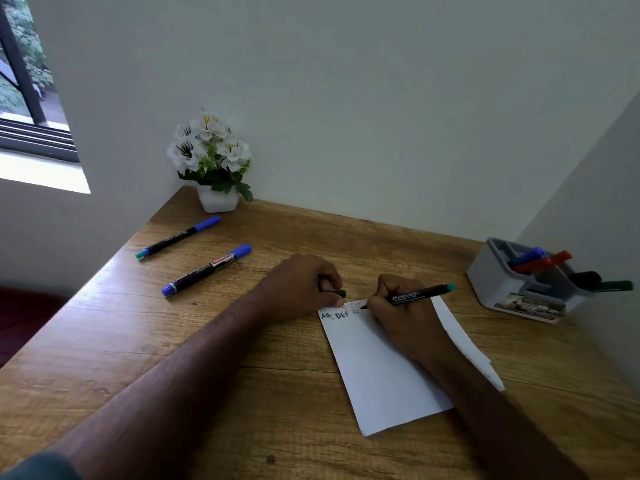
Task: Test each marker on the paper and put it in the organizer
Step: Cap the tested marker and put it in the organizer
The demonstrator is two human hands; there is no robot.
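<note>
My right hand (401,320) grips a black marker with a teal end (415,295), its tip touching the top of the white paper (384,375), where letters are written in two lines. My left hand (304,289) rests at the paper's top left corner and holds a black cap (336,293) in its curled fingers. Two more markers lie on the desk at the left: a slim one with a blue cap (178,238) and a thicker blue one (206,270). The grey organizer (502,289) stands at the right with several markers in it.
A white pot of white flowers (214,168) stands in the desk's back left corner. Walls close the desk at the back and right. A window (27,98) is at the far left. Bare wooden desk (242,393) lies in front of the paper.
</note>
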